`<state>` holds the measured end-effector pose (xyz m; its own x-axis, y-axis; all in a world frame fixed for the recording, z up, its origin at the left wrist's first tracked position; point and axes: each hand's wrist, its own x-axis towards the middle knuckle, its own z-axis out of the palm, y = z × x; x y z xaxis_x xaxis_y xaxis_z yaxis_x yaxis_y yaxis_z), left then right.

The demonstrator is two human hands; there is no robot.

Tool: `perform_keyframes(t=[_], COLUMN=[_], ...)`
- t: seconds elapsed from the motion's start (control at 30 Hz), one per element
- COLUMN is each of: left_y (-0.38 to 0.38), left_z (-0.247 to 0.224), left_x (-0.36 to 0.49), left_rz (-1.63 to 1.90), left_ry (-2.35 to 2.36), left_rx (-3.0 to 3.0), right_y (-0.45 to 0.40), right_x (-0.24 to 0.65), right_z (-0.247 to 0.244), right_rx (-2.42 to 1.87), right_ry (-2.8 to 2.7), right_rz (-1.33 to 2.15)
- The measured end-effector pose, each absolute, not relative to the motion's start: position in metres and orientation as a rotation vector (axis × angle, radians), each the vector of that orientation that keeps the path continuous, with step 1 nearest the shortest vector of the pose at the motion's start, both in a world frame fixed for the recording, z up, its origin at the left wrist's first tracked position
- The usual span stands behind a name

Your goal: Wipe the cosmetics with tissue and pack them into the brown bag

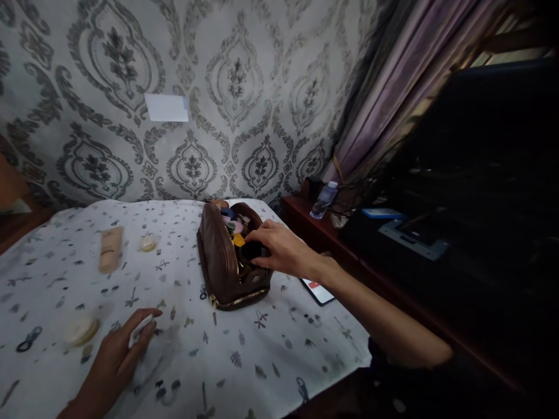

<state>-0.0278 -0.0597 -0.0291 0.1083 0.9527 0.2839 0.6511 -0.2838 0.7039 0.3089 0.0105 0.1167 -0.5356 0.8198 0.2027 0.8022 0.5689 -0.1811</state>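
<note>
A brown zip-up cosmetic bag (213, 256) stands unzipped on the patterned bed sheet, gold zipper teeth along its edges. My right hand (279, 247) reaches into its opening from the right, with thumb and fingers curved around a dark item (253, 251) whose kind I cannot make out. Beside it in the bag show a yellow item (238, 240), a pink one (236, 226) and other small things. My left hand (116, 355) rests on the sheet at lower left, thumb and forefinger apart. A round pale-lidded jar (82, 331) lies just left of it.
Farther left are a beige squeeze tube (110, 250) and a small round jar (148, 243). A phone (318, 291) lies partly under my right forearm. On the dark red furniture to the right stands a clear bottle (324, 201), near cables and a blue item (383, 213).
</note>
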Motion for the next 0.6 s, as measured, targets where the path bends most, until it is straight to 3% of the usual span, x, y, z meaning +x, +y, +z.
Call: perform_keyframes(t=[0.6], left_y=[-0.059], left_z=[-0.031], left_x=[-0.027], left_rz=[1.023], left_ry=[1.531], left_rx=[2.068], right_y=[0.026], right_x=[0.301], right_z=[0.113], right_rx=[-1.358], right_ry=[-2.816], right_rz=[-0.090])
